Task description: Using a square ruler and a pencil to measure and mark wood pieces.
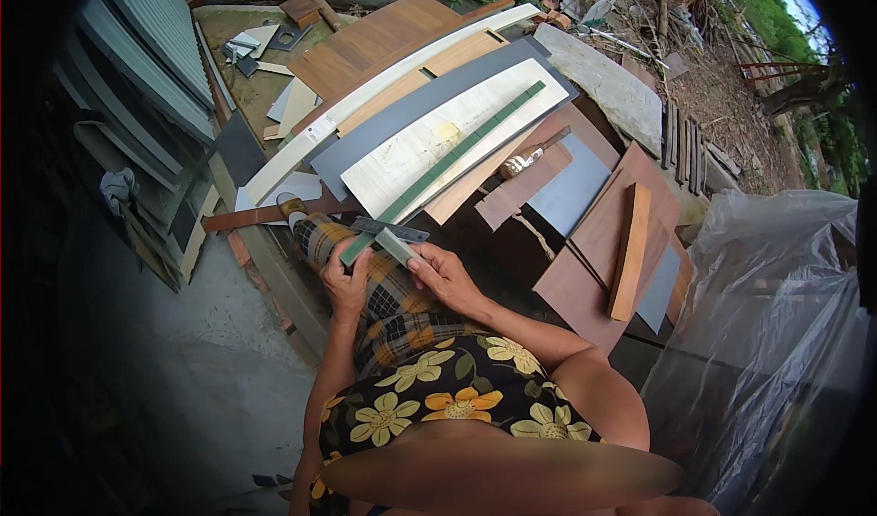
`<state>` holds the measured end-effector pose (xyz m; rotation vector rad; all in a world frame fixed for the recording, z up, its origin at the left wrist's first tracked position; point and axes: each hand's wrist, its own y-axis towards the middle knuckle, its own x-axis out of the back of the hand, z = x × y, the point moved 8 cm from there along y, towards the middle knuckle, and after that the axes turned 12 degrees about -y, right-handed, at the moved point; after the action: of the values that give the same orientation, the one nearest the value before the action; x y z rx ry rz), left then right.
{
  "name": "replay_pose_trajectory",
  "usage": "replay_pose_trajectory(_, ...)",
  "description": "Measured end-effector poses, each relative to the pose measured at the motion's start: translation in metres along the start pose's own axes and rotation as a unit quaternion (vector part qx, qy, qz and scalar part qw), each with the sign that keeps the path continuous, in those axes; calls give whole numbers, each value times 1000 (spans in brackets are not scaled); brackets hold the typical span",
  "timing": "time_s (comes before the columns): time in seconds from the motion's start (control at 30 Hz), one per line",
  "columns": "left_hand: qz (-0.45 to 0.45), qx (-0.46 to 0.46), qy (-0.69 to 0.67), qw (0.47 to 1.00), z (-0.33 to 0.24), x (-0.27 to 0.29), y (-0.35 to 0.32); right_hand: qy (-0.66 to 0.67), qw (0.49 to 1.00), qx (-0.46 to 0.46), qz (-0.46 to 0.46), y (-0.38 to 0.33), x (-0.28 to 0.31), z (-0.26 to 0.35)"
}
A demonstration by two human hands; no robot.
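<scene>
My left hand (345, 279) is closed on the near end of a narrow green strip (482, 140). The strip runs away from me, up across a long white board (429, 142). Between thumb and fingers, my right hand (449, 279) grips a short pale green block (396, 246), its far end close to the strip. A dark grey flat bar (393, 230) lies crosswise over the strip, just beyond both hands. Whether either hand touches this bar, I cannot tell. My knee, in plaid cloth (402, 308), is under the hands.
Stacked boards surround the white one: a grey panel (343, 162), a brown wood panel (375, 43) and brown sheets (585, 288). An orange-brown wooden bar (630, 251) lies on the right. Clear plastic sheeting (776, 279) drapes at far right, corrugated metal (151, 50) stands left.
</scene>
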<state>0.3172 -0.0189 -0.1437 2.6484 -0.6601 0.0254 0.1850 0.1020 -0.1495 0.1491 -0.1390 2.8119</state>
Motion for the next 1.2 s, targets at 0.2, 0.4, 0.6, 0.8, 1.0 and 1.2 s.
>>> replay_pose_trajectory(0.2, -6, 28, -33, 999, 4, 6, -7, -33, 994, -52, -91, 5, 83, -13)
replay_pose_trajectory(0.4, 8, 38, -18, 999, 3, 5, -6, 3, 975, -95, -199, 32, 186, -29)
replay_pose_trajectory(0.6, 16, 42, -28, 999, 7, 4, -4, -12, 932, -119, -342, 72, 309, -47)
replay_pose_trajectory(0.8, 14, 60, -22, 998, 9, 3, -2, 45, 924, -92, -367, 85, 340, -37)
replay_pose_trajectory(1.0, 14, 35, -35, 999, 6, 4, 0, 119, 982, -118, -87, 44, 209, -10)
replay_pose_trajectory(1.2, 16, 66, -45, 997, 9, 4, -3, 117, 957, -123, -234, 36, 246, -39)
